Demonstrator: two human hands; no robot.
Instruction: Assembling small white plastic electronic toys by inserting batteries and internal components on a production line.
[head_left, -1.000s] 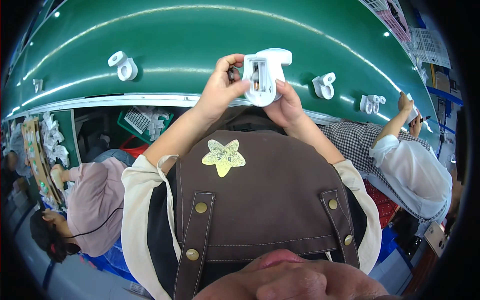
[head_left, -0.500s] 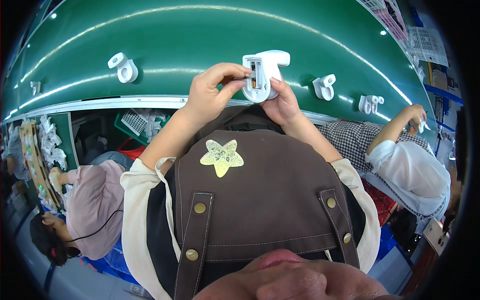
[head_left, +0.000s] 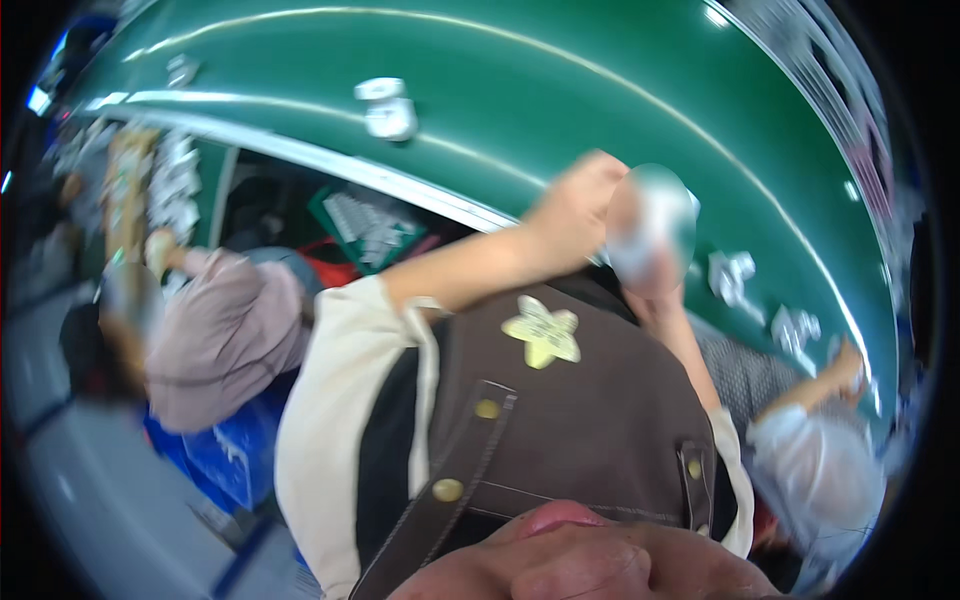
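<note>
A white plastic device [head_left: 672,215] is held just over the near edge of the green table [head_left: 560,80]; a blurred patch hides its details now. From below, my right hand [head_left: 655,282] is closed round its lower part. My left hand [head_left: 585,205] is at the device's left side, its fingers bent toward it but smeared, so whether they grip anything cannot be made out. Half a second ago an open battery compartment with batteries showed in the device's left face.
Similar white devices stand on the table: one on the left [head_left: 388,110], two on the right [head_left: 733,275] [head_left: 795,328]. Seated co-workers are at either side, one in a pink top [head_left: 225,340], one in a white sleeve [head_left: 815,470]. A green crate [head_left: 365,225] sits below the table edge.
The whole view has swung round, so the table edge now slopes down to the right. My hands and the white device appear farther right and lower, and everything is more blurred.
</note>
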